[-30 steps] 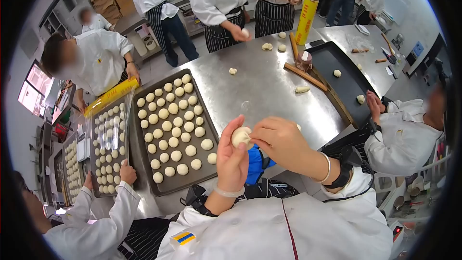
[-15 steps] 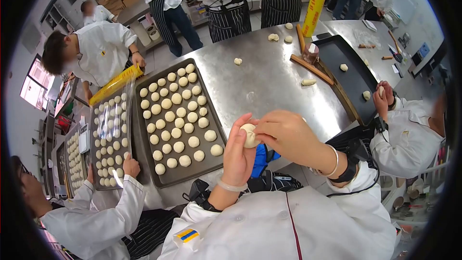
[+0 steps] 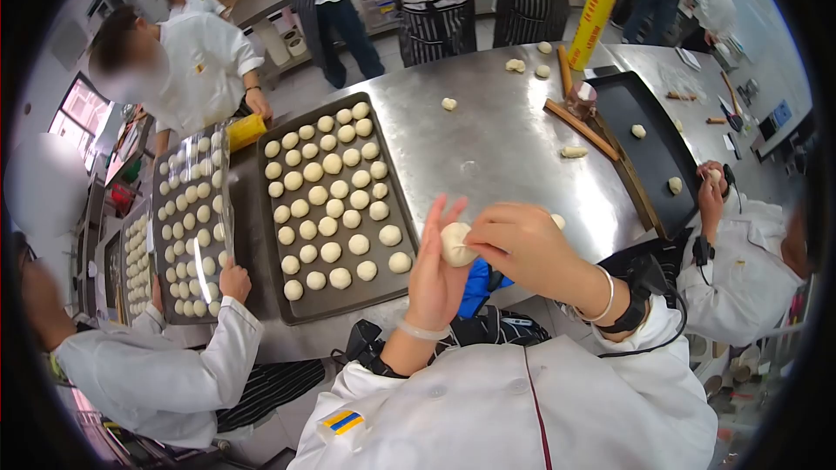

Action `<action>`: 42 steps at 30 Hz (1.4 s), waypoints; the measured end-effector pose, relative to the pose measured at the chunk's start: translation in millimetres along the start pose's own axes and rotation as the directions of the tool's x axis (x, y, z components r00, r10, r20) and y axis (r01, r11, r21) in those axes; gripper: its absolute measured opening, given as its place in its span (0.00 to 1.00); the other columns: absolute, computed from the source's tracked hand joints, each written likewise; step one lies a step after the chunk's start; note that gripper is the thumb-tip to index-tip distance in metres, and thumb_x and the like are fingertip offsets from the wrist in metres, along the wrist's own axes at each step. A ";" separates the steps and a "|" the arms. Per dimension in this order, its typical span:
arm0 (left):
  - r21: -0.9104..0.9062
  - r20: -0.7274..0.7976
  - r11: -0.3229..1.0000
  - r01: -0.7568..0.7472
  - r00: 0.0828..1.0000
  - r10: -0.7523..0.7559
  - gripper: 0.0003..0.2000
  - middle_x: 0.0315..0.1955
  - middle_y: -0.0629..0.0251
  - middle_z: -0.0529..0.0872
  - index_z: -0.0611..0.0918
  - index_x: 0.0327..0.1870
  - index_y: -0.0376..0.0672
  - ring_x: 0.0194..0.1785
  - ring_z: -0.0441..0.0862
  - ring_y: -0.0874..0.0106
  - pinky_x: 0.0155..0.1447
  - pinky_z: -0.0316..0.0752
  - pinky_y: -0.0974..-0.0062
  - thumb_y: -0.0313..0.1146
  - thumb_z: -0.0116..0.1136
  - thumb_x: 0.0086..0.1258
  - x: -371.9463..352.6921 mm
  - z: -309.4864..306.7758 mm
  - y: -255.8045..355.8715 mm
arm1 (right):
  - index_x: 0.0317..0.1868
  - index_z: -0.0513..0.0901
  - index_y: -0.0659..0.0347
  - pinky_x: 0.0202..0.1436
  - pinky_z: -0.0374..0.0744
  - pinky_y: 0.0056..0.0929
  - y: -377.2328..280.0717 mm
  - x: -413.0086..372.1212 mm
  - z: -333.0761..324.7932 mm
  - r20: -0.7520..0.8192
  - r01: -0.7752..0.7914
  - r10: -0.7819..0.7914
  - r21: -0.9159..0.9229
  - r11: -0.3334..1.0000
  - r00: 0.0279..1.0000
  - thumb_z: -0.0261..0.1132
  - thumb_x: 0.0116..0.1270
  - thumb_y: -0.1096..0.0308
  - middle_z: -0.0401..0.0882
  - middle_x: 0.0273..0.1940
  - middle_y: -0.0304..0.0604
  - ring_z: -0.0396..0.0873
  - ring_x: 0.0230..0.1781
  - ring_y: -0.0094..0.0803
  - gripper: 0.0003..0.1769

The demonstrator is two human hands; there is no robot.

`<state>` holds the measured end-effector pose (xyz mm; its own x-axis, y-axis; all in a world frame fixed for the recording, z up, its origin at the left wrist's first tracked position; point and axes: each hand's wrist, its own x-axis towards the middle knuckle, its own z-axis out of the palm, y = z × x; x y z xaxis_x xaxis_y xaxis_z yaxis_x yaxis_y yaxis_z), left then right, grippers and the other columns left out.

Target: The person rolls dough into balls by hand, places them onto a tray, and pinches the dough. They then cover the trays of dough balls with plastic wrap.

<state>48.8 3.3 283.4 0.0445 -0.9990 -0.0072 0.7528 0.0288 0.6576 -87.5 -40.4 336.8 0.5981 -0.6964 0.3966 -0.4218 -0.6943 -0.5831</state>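
A round, pale dough ball (image 3: 455, 248) rests against the palm and fingers of my left hand (image 3: 432, 283), with the fingertips pointing up. From the other side, my right hand (image 3: 527, 244) pinches a fold at the dough's gathered edge between thumb and fingers. Both hands are above the near edge of the steel table (image 3: 470, 157). To their left lies a dark baking tray (image 3: 401, 213) with several rows of round dough balls. Another small dough piece (image 3: 558, 221) shows just past my right hand.
At left, a co-worker's hand (image 3: 234, 281) grips a film-covered tray (image 3: 229, 209) of dough balls. Beyond it is a yellow wrap box (image 3: 246, 132). Rolling pins (image 3: 582, 130), an upright yellow box (image 3: 594, 28) and a black tray (image 3: 627, 100) lie to the right, near another person.
The view has shifted slightly. At left, the film-covered tray has been raised and tilted, hiding much of the yellow wrap box. My hands stay on the dough ball, the right still pinching.
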 end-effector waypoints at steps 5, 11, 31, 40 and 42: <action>-0.060 0.146 0.961 0.270 0.955 -0.259 0.22 0.54 0.66 0.75 0.63 0.67 0.43 0.53 0.74 0.74 0.48 0.72 0.78 0.44 0.41 0.79 -0.8 -42.6 -23.6 | 0.40 0.81 0.64 0.39 0.78 0.39 -0.5 -1.8 7.8 -0.015 -0.054 0.053 -0.028 0.998 0.998 0.66 0.48 0.79 0.80 0.35 0.47 0.79 0.36 0.48 0.15; -0.148 0.052 0.941 0.306 0.952 -0.302 0.19 0.54 0.64 0.74 0.63 0.67 0.42 0.57 0.72 0.74 0.58 0.71 0.73 0.36 0.41 0.79 -9.8 -61.4 -30.2 | 0.33 0.82 0.64 0.34 0.75 0.39 11.1 -2.8 34.8 0.128 -0.059 0.074 -0.117 0.991 0.989 0.66 0.49 0.79 0.78 0.31 0.47 0.78 0.32 0.46 0.08; 0.879 -0.425 -0.011 0.476 0.795 0.433 0.19 0.45 0.54 0.75 0.77 0.45 0.40 0.50 0.75 0.51 0.55 0.72 0.60 0.21 0.67 0.49 -71.9 -357.8 72.8 | 0.50 0.80 0.67 0.43 0.77 0.26 41.5 -14.1 142.5 0.354 -0.560 0.465 0.245 0.792 0.812 0.65 0.56 0.82 0.83 0.37 0.47 0.82 0.36 0.32 0.19; 0.888 -0.254 -0.332 0.319 0.941 0.224 0.23 0.44 0.54 0.80 0.80 0.46 0.39 0.52 0.76 0.53 0.58 0.71 0.61 0.24 0.72 0.45 -71.8 -390.6 75.7 | 0.48 0.80 0.65 0.43 0.80 0.29 33.8 -26.2 139.4 0.322 -0.593 0.520 0.192 0.782 0.791 0.66 0.60 0.76 0.82 0.39 0.49 0.83 0.39 0.37 0.14; 0.873 -0.324 -0.304 0.382 0.919 0.224 0.25 0.50 0.52 0.78 0.79 0.50 0.41 0.58 0.72 0.51 0.63 0.67 0.59 0.27 0.73 0.46 -72.7 -389.5 81.1 | 0.47 0.80 0.66 0.43 0.80 0.31 38.6 -44.1 135.3 0.261 -0.607 0.551 0.244 0.756 0.792 0.65 0.60 0.74 0.82 0.39 0.48 0.83 0.38 0.38 0.14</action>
<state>362.4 91.8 43.8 0.4222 -0.9006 -0.1031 -0.7849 -0.4201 0.4554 -37.9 -12.0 200.9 0.4194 -0.8872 -0.1924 -0.5156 -0.0583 -0.8549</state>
